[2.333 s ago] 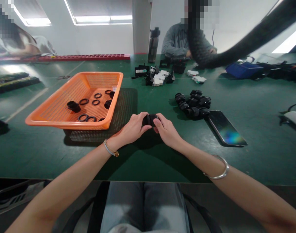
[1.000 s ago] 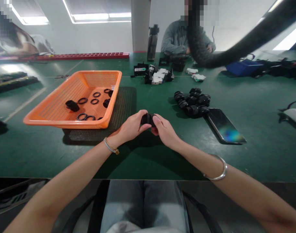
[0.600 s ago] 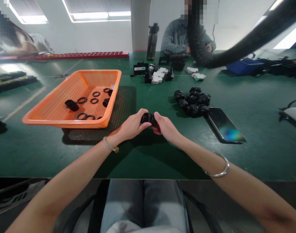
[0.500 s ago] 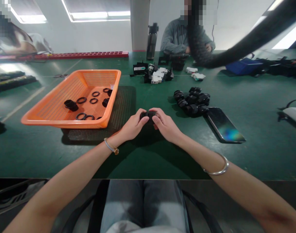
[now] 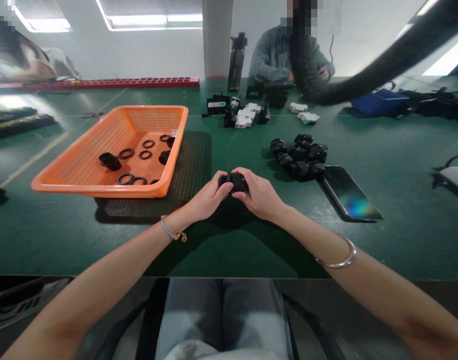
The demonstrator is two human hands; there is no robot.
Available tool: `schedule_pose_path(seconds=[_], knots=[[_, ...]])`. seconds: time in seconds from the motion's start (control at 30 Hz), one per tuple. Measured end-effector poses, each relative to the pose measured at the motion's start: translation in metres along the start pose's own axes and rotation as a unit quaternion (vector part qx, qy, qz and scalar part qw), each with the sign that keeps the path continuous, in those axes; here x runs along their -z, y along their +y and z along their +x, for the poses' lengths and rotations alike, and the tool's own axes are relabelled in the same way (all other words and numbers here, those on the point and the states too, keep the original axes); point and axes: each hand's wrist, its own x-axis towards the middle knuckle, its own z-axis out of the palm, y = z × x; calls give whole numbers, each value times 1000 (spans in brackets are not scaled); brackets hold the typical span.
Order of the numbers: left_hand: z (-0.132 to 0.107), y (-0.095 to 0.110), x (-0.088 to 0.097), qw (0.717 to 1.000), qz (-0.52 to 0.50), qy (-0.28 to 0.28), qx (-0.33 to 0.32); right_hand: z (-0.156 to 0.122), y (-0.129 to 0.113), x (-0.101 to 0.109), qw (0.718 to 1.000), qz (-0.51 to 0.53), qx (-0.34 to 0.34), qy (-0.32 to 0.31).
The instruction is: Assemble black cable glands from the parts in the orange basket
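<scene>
Both hands clamp one black cable gland (image 5: 232, 182) above the desk (image 5: 229, 240), left hand (image 5: 206, 199) and right hand (image 5: 259, 196) gripping opposite ends. Loose rings lie in the orange basket (image 5: 86, 165); a pile of glands (image 5: 299, 156) waits, so much appears left.

green table (image 5: 401, 190) | orange basket (image 5: 82, 162) | phone (image 5: 349, 200) | black fittings (image 5: 300, 155)
</scene>
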Motion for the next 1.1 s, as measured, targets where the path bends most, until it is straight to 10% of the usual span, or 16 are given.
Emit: schedule_pose_path(seconds=[0.27,0.63,0.73,0.9,1.1], knots=[[3,-2,11,973,222,-5,-67,0,-18,-4,967,177,-183,13],[8,-2,17,920,358,-60,-148,5,-23,-4,804,454,-377,-74],[7,-2,15,943,305,-48,-120,5,-19,-4,832,409,-369,-73],[8,-4,4,996,90,2,16,5,-6,0,970,160,-179,26],[13,-3,-2,985,-141,18,93,4,8,1,1000,2,-3,7]])
